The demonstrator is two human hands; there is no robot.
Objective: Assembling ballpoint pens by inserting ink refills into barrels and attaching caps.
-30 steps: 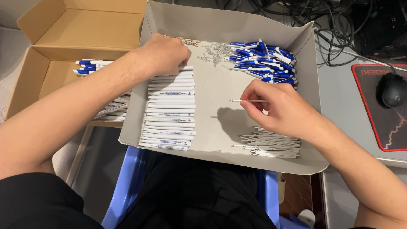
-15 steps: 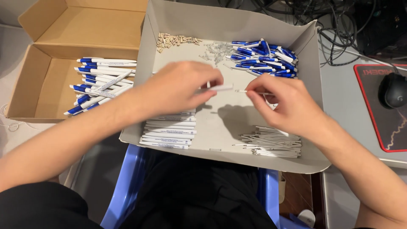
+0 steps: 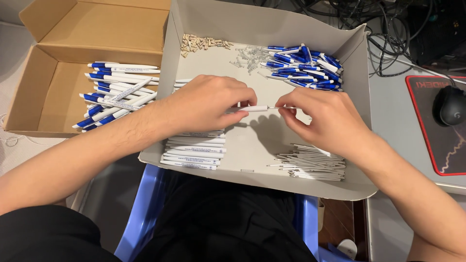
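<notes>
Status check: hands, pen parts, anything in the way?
Left hand grips white barrel. Right hand pinches refill at its mouth. Nothing between them.

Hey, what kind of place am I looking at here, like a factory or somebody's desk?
Most likely a home or small-office desk used for hand assembly of pens. A grey tray holds sorted pen parts, a cardboard box holds finished pens, and a computer mouse and tangled cables sit alongside.

A desk workspace used for small piecework: right of the right hand point(image 3: 323, 119) lie a computer mouse point(image 3: 451, 104) on its mat point(image 3: 429, 155) and tangled cables point(image 3: 388, 29); left of the left hand point(image 3: 208, 104) sits a cardboard box point(image 3: 53, 92) of finished pens point(image 3: 114, 99).
</notes>
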